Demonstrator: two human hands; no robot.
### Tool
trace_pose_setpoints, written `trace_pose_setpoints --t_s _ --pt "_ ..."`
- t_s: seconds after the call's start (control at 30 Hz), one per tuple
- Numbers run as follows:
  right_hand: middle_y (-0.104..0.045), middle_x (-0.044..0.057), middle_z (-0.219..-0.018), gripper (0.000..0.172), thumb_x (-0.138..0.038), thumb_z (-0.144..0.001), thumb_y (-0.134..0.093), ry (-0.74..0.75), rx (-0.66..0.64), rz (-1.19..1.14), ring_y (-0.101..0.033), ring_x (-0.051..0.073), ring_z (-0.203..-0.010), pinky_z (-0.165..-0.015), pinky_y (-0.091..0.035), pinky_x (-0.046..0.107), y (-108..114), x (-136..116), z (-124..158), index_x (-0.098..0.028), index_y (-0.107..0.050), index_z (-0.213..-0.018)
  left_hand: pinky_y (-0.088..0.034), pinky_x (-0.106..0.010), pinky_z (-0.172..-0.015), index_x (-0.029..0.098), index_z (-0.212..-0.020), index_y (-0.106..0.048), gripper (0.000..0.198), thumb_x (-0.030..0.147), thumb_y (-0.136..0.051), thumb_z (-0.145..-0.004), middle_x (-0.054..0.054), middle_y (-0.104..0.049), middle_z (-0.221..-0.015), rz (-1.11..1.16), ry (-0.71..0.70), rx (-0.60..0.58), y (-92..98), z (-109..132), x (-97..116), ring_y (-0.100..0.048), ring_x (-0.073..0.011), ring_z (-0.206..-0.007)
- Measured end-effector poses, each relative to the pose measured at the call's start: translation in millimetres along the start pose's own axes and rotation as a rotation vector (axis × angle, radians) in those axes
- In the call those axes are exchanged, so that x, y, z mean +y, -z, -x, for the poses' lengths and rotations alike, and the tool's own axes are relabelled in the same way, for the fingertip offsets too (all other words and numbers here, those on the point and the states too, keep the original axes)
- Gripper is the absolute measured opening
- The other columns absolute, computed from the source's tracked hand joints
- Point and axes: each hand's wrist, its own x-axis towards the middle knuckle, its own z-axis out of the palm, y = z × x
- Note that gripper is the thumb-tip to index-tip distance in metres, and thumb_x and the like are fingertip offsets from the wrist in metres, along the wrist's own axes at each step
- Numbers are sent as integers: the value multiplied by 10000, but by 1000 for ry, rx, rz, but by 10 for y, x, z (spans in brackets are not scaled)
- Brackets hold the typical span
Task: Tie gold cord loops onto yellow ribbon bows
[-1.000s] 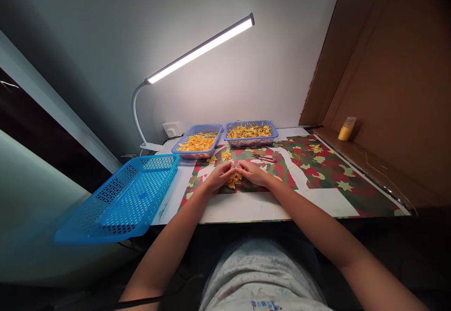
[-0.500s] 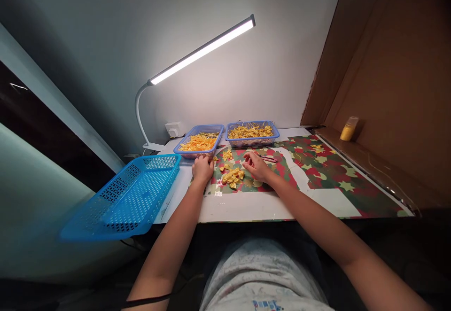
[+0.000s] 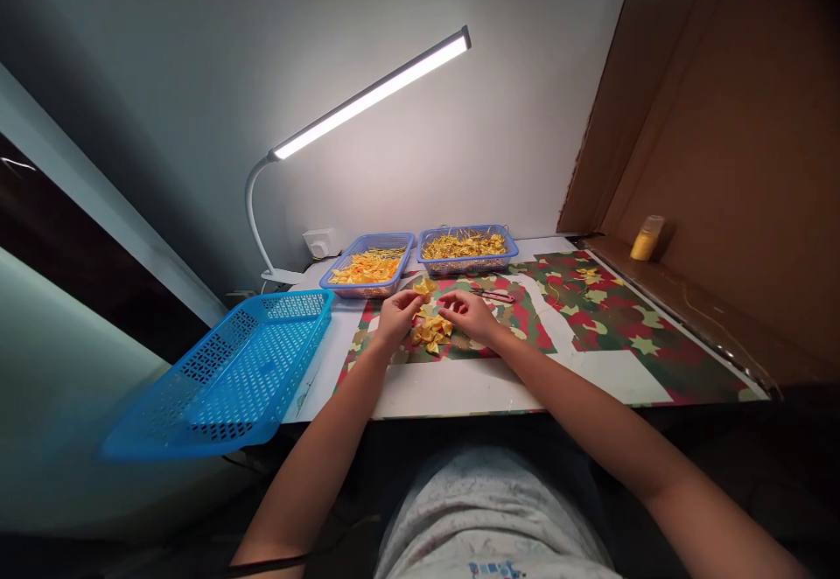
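Note:
My left hand is closed in a pinch just beside a yellow ribbon bow. Whatever lies between its fingertips is too small to make out. Facing it, my right hand has its thumb and fingers curled together, and I cannot make out what is in them. Below and between the hands, a small pile of yellow bows rests on the camouflage-patterned sheet. A thin pinkish-red tool lies behind my right hand.
Two purple-blue baskets stand at the back, one with orange-yellow pieces, one with gold strands. On the left is a large blue basket under a lit lamp. A yellow-filled bottle stands by cardboard at right.
My left hand has moved right, away from the front of the basket with the orange-yellow pieces, to the bows. My right hand has shifted slightly left, so the two hands are closer together.

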Motion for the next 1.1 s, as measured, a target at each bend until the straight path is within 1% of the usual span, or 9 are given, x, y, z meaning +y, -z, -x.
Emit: trace_pose_setpoints --t_s 0.13,0.27,0.4,0.57,0.63,0.73,0.87,0.97,1.1 --pt "-619 33 -797 297 -477 -798 -597 -36 58 -74 -550 157 -692 -627 -449 287 -97 -4 -5 -184 -584 -847 -420 -246 -546 164 -759 -613 333 481 -689 -690 -20 -608 -694 342 69 -187 -106 79 89 -543 -128 -606" --pt "-599 19 -773 274 -464 -799 -566 -42 30 -104 -550 156 -694 -638 -450 290 -59 3 -11 -191 -544 -791 -413 -246 -546 178 -787 -598 269 419 -654 -683 -25 -602 -754 336 87 -190 -86 89 133 -536 -129 -627" --pt "-543 -21 -673 176 -346 -758 -575 1 -116 -79 -491 136 -640 -622 -400 272 4 -35 21 -192 -519 -695 -418 -245 -561 185 -897 -608 311 448 -570 -736 -49 -621 -865 339 57 -170 -25 86 160 -565 -150 -705" --pt "-488 -39 -625 138 -261 -733 -538 49 -224 -33 -438 127 -627 -612 -340 258 36 -94 62 -191 -474 -633 -441 -253 -619 171 -946 -599 372 412 -718 -688 -16 -600 -760 352 -54 -348 11 125 148 -571 -148 -700" --pt "-488 -39 -633 127 -266 -742 -524 46 -225 -24 -433 126 -623 -607 -335 256 49 -97 57 -192 -479 -649 -430 -244 -603 168 -965 -592 359 403 -708 -719 -10 -599 -742 331 -89 -393 14 142 138 -560 -134 -670" --pt "-506 -35 -664 113 -289 -757 -517 28 -209 -25 -442 126 -625 -605 -343 254 67 -77 37 -191 -501 -703 -399 -231 -585 170 -947 -603 287 370 -672 -753 -6 -608 -742 223 -171 -364 20 159 140 -523 -114 -637" --pt "-497 -36 -656 123 -309 -761 -520 4 -183 -30 -435 125 -608 -588 -338 254 74 -43 21 -192 -505 -725 -365 -238 -583 165 -805 -626 143 300 -614 -758 -10 -613 -737 45 -292 -352 39 168 175 -465 -106 -615" --pt "-504 -31 -662 132 -321 -760 -521 -5 -173 -46 -441 127 -606 -584 -350 257 74 -35 19 -193 -509 -732 -356 -237 -580 165 -724 -617 92 245 -574 -740 0 -603 -688 -26 -318 -368 49 172 198 -443 -104 -601" --pt "-521 -22 -668 130 -321 -752 -519 -12 -165 -61 -468 138 -623 -589 -373 261 82 -30 15 -191 -529 -742 -347 -228 -569 166 -724 -609 86 248 -582 -727 16 -590 -654 -95 -318 -349 42 172 192 -428 -99 -587"
